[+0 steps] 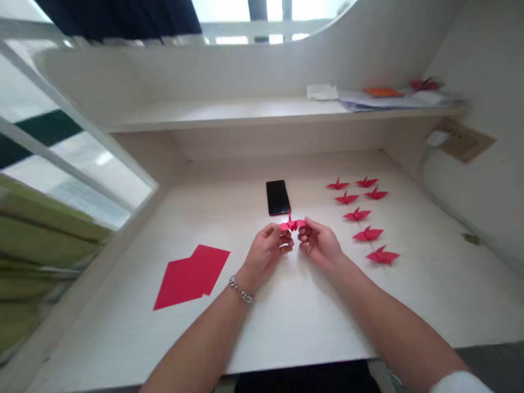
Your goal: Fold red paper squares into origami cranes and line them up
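Note:
A red paper crane point(292, 225) is held up over the middle of the white desk, one wing in each hand. My left hand point(271, 244) pinches the wing on the left; a chain bracelet point(241, 290) circles that wrist. On the other side my right hand point(320, 241) has the opposite wing between thumb and fingers. Just beyond the crane lies a black phone point(278, 197). Red square paper sheets point(190, 277) overlap on the desk to the left of my left hand. Several finished red paper cranes point(367, 234) stand to the right of my right hand.
Along the back runs a raised shelf point(229, 113) bearing papers point(393, 100), an orange item point(383, 92) and a red folded paper piece point(426, 84). A cable point(446, 210) trails down the right wall. At the left are a window frame point(118, 164) and a green curtain point(45, 240).

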### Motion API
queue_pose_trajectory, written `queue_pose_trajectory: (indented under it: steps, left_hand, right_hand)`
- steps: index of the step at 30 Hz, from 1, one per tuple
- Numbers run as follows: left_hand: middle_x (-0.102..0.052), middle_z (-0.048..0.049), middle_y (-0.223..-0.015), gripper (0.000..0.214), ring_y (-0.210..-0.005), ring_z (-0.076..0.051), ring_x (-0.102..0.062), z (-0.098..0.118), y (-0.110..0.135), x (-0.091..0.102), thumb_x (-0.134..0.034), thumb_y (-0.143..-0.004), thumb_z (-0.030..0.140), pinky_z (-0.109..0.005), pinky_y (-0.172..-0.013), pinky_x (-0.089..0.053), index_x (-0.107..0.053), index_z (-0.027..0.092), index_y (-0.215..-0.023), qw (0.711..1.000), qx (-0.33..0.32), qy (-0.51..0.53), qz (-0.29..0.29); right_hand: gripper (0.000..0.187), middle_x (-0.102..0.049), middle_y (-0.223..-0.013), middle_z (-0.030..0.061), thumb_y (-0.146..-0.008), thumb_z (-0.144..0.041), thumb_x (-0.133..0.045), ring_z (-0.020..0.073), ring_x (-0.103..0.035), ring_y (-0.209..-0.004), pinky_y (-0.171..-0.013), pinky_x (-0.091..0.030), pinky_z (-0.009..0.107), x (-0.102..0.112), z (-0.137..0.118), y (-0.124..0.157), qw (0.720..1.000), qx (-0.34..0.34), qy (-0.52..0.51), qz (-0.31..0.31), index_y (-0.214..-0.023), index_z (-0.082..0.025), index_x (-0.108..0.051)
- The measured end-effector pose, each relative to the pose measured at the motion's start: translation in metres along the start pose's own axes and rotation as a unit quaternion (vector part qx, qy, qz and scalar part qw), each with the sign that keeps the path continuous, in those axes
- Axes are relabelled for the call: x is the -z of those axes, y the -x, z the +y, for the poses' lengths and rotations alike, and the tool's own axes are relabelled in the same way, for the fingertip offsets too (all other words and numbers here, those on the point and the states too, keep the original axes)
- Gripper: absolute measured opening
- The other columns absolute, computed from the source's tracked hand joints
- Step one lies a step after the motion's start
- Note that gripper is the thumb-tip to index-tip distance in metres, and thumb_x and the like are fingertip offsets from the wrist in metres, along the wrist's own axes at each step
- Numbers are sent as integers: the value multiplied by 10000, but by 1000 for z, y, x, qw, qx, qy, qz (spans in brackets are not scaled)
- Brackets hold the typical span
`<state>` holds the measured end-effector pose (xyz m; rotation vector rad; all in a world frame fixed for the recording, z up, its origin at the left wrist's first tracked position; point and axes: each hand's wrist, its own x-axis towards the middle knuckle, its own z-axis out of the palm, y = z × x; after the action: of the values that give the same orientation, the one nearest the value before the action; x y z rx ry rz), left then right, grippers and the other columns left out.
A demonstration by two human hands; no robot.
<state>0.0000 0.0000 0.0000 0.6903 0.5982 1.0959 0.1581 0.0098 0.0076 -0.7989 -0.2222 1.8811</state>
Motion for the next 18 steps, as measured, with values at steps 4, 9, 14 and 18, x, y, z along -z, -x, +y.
queue_pose_trajectory:
  steps: [4, 9, 14, 18]
  left_hand:
    - [-653, -58, -967, 240, -828, -169, -652, 3, 2, -2, -681, -803, 374, -294, -710, -515, -588, 163, -868, 1000, 5, -8, 5]
    - [-650, -73, -980, 262, -848, -183, -656, 4, 1, -2, -682, -796, 393, -273, -671, -508, -588, 155, -851, 999, 7, -45, 19]
    - [-644, -71, -962, 267, -825, -165, -647, 3, -1, 1, -687, -788, 399, -249, -649, -495, -593, 153, -837, 996, -5, -72, 44]
    - [-644, -57, -885, 266, -801, -150, -634, 1, -2, 2, -692, -782, 399, -235, -645, -488, -607, 149, -808, 994, -14, -98, 53]
  right_hand:
    - [192, -588, -564, -5, -852, -283, -594, 82, -505, -451, -384, -390, 186, 2, 1, -3, 999, 14, 37, 19, -710, -154, -597]
    - [255, -559, -596, -28, -782, -402, -669, 79, -454, -450, -381, -335, 200, 6, 0, -7, 964, 170, 185, 91, -705, -177, -579]
    - [240, -564, -654, -21, -796, -418, -650, 95, -464, -521, -475, -384, 228, 3, 1, 2, 840, 400, 357, 82, -794, -182, -610]
    - [256, -585, -682, -15, -742, -361, -716, 110, -504, -565, -529, -417, 240, -3, 8, 13, 764, 444, 467, 32, -908, -185, -630]
